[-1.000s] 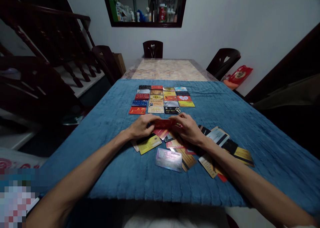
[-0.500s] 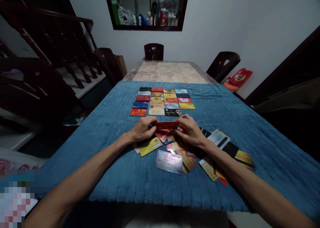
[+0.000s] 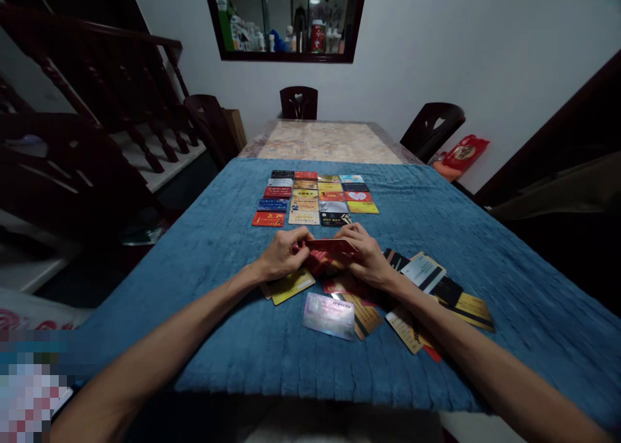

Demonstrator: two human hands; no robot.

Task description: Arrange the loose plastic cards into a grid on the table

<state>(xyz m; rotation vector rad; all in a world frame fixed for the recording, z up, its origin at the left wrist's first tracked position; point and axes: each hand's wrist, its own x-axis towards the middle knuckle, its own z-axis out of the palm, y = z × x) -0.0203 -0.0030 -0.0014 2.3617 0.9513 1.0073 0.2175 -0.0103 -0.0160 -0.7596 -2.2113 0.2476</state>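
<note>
Between both hands is a red plastic card (image 3: 332, 244), tilted so it shows nearly edge-on. My left hand (image 3: 284, 254) pinches its left end, fingers closed. Closed around its right end is my right hand (image 3: 366, 254). Below the hands lies a loose heap of cards, among them a yellow card (image 3: 294, 286), a silvery iridescent card (image 3: 328, 315) and a gold card (image 3: 367, 319). Beyond the hands, several cards lie in neat columns, with a black VIP card (image 3: 334, 219), a cream card (image 3: 304, 218) and a red card (image 3: 268, 219) in the nearest row.
A blue cloth (image 3: 204, 249) covers the near part of the table. More loose cards, including a pale blue one (image 3: 423, 271), lie by my right forearm. Dark wooden chairs (image 3: 299, 103) stand around the table. A red bag (image 3: 466, 155) is at the right.
The red card has shifted slightly right and tilted, its right end lower. My left hand has moved a little to the right with it.
</note>
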